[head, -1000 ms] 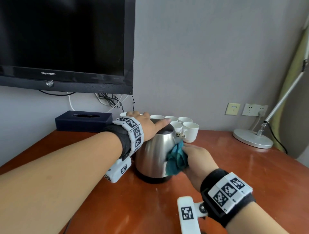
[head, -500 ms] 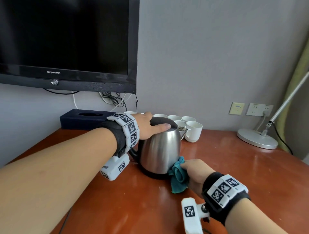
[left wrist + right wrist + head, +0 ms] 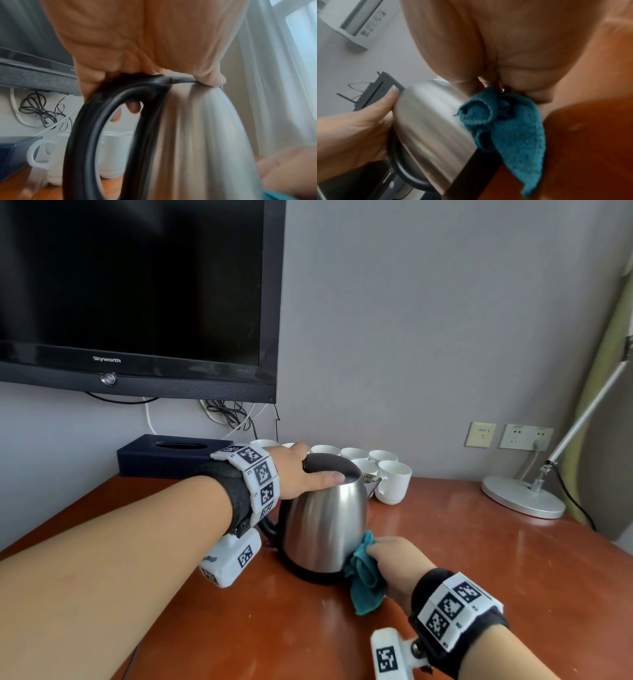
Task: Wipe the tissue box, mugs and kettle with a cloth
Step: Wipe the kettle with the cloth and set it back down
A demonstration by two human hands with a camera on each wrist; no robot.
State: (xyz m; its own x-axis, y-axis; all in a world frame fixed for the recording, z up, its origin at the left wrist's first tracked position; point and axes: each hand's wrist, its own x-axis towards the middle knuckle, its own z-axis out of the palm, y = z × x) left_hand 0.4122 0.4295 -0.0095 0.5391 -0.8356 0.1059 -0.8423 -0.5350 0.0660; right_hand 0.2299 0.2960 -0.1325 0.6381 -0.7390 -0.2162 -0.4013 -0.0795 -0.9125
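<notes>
Our left hand grips the kettle by its lid; our right hand presses the bunched cloth against its base.

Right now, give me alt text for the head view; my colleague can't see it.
A right hand presses a teal cloth against the lower side of a steel kettle on a wooden table, while the left hand steadies its lid.
</notes>
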